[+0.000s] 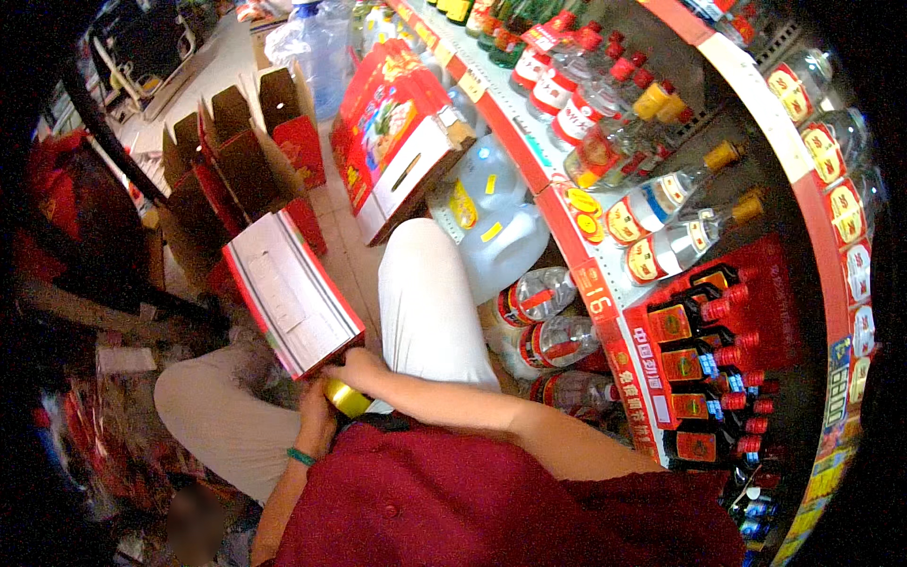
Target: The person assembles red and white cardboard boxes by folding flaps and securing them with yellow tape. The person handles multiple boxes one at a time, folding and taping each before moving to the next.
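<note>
My left hand, with a green band at its wrist, is closed round a shiny yellow-gold roll that looks like packing tape. Just above it, my right hand is closed against the near corner of a red and white cardboard box; the fingertips are partly hidden, and what they pinch is not clear. This box lies tilted between my knees, its white side facing up. Beyond it stand several open brown cardboard boxes with raised flaps and red outsides.
A larger red printed carton with a handle slot stands ahead on the tiled floor. Large clear plastic jugs sit beside my right knee. On the right, a red-edged shelf holds glass bottles and dark bottles. Blurred clutter lies at left.
</note>
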{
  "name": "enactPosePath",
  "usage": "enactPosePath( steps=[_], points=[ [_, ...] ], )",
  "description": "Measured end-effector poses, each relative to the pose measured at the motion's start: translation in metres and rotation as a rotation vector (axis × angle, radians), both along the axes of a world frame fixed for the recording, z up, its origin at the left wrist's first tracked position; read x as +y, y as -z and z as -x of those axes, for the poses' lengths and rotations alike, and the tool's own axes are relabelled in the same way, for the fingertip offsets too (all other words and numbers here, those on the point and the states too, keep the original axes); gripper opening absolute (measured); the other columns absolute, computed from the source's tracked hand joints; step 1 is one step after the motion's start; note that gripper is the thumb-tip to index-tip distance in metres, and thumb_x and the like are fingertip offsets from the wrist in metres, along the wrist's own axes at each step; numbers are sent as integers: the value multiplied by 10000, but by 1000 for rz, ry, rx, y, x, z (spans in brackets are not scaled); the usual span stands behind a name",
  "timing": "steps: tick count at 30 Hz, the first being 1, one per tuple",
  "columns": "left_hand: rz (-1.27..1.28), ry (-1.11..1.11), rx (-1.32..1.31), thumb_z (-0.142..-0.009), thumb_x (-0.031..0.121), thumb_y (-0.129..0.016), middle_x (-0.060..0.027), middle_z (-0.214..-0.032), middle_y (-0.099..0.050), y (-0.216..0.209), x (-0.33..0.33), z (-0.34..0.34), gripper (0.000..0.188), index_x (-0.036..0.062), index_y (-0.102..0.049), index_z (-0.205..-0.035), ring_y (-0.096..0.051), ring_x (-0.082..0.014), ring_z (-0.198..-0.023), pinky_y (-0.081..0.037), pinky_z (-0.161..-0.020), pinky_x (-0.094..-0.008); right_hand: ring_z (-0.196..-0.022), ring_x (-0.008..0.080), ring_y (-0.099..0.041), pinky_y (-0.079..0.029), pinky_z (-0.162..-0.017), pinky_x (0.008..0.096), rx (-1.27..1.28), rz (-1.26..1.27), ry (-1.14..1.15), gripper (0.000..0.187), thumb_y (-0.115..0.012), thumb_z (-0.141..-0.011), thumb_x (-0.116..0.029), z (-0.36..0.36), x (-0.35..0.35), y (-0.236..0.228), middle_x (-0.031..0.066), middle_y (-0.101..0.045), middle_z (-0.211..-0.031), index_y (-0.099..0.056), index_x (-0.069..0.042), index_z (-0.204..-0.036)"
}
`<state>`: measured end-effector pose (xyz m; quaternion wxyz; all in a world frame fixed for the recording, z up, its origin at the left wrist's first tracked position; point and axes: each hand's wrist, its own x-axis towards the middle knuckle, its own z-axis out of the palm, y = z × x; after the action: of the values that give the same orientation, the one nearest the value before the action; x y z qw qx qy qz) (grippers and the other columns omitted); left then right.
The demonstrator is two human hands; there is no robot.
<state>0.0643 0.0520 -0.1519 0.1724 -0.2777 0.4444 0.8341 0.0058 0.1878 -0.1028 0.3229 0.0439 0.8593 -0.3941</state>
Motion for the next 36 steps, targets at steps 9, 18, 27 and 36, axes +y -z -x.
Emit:
enactPosePath(
  steps=[9, 18, 27, 36],
  points=[
    [16, -47, 50, -884, 123, -491, -80, -1076, -573, 42, -20, -7, 259, 21, -521, -1120, -559, -227, -958, -453, -851, -350, -824, 324, -602, -469, -727, 447, 521, -84, -271, 219, -507, -854, -269, 29, 56, -103, 149, -622, -882, -615, -80, -880],
    [527, 194, 332, -860, 58, -496, -75, -1050, -584, 42, -11, -10, 268, 24, -520, -1124, -562, -218, -946, -468, -830, -343, -844, 346, -619, -482, -716, 456, 911, -1116, 252, 205, -485, -829, -199, 191, 321, -196, 185, -638, -873, -654, -90, -869],
    [81, -6, 55, -890, 106, -505, -70, -1086, -578, -43, 6, 3, 284, 25, -520, -1161, -555, -190, -968, -472, -824, -316, -872, 339, -629, -494, -761, 430, 590, -1084, 160, 197, -554, -724, -114, 265, 375, -159, 228, -637, -915, -656, 30, -811],
    [17, -145, -23, -881, 138, -548, -64, -910, -611, -12, 7, -2, 204, 25, -549, -1051, -583, -163, -801, -490, -699, -296, -914, 398, -604, -476, -786, 449, 527, -1198, -39, 316, -535, -733, -139, 241, 332, -192, 277, -604, -976, -609, 74, -954]
  ],
)
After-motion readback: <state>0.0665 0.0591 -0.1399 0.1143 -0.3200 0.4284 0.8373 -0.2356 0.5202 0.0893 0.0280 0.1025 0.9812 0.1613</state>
